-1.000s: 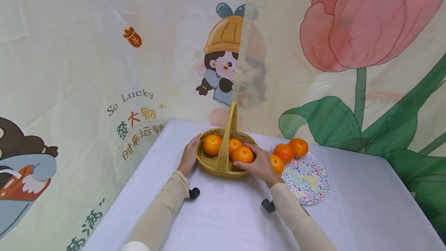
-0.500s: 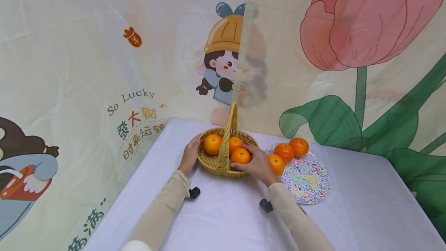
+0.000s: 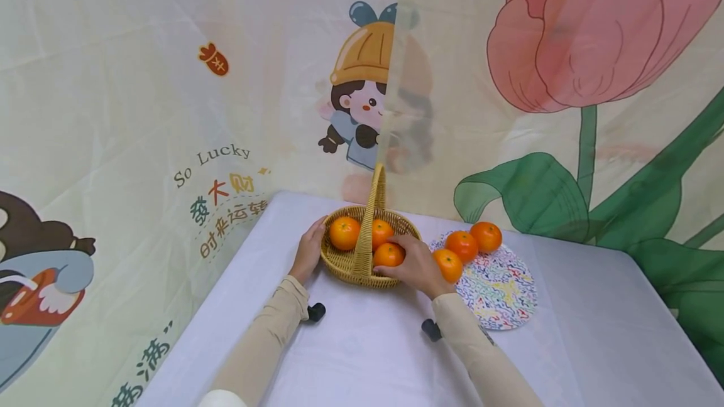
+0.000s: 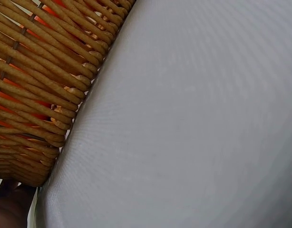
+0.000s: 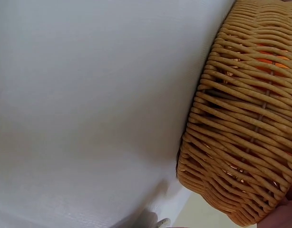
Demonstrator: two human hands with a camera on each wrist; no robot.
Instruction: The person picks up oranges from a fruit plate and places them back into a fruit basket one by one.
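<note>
A wicker basket (image 3: 345, 272) with a tall arched handle stands on the white table. My left hand (image 3: 308, 250) holds its left side at the rim; in the left wrist view only a dark bit of that hand shows beside the weave. Two oranges lie inside, one left of the handle (image 3: 344, 233) and one behind it on the right (image 3: 382, 233). My right hand (image 3: 417, 262) reaches over the right rim and grips another orange (image 3: 389, 255) between thumb and fingers, low in the basket. Its underside and the palm side of the hand are hidden.
Right of the basket lies a round, colourfully speckled mat or plate (image 3: 503, 294). Three oranges sit along its far left edge: a near one (image 3: 448, 265), a middle one (image 3: 462, 246) and a far one (image 3: 486, 237). Printed cloth hangs behind the white table (image 3: 351, 350).
My right hand has moved slightly left and deeper into the basket with the orange, which now sits lower beside the handle. The left hand has stayed at the basket's side.
</note>
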